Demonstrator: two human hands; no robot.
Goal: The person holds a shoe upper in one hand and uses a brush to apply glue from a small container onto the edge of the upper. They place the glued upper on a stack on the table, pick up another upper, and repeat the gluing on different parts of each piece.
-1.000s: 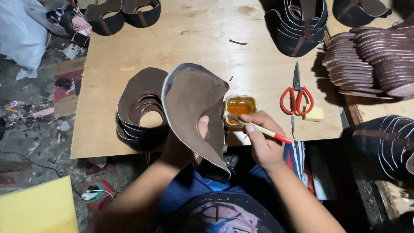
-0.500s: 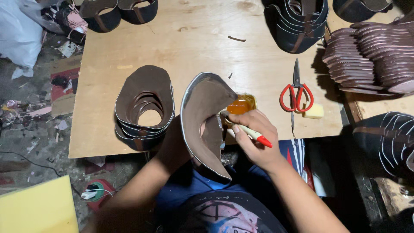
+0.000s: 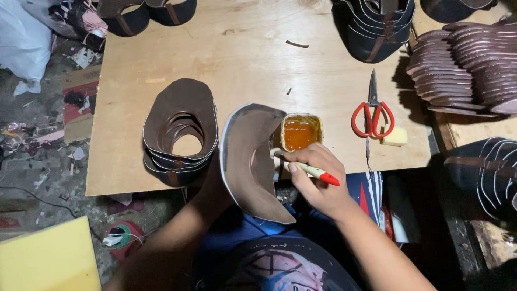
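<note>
Table: a bare plywood table (image 3: 161, 64) over a littered floor, with dark strap pieces stacked along its far edge and a fan of brown soles (image 3: 463, 70) at 2 o'clock.
Stack: curved brown leather cutouts (image 3: 180, 132) lie piled at 9 o'clock from my hands, near the front edge.
Piece in hand: my left hand (image 3: 215, 180) holds a curved brown leather piece (image 3: 250, 161) from underneath; most of that hand is hidden behind it, so I cannot tell how the fingers close, only that the piece rests in its grip.
Change: a second ago the piece stood tilted with its broad face toward me; now it has swung down and its pale edge runs from 12 to 5 o'clock.
Brush: my right hand (image 3: 318, 180) pinches a small brush (image 3: 307, 168) with a cream handle and red end, fingers pressed together round it.
Brush move: half a second ago the bristles were at the pot; now the tip sits at the inner curve of the piece.
Glue pot: a small tub of amber glue (image 3: 301, 132) stands just beyond the brush at 12 o'clock.
Meaning: I judge the loading is over and the coating of the inner edge is under way.
Aside: red-handled scissors (image 3: 372, 110) and a pale yellow block (image 3: 396, 136) lie at 2 o'clock, untouched.
</note>
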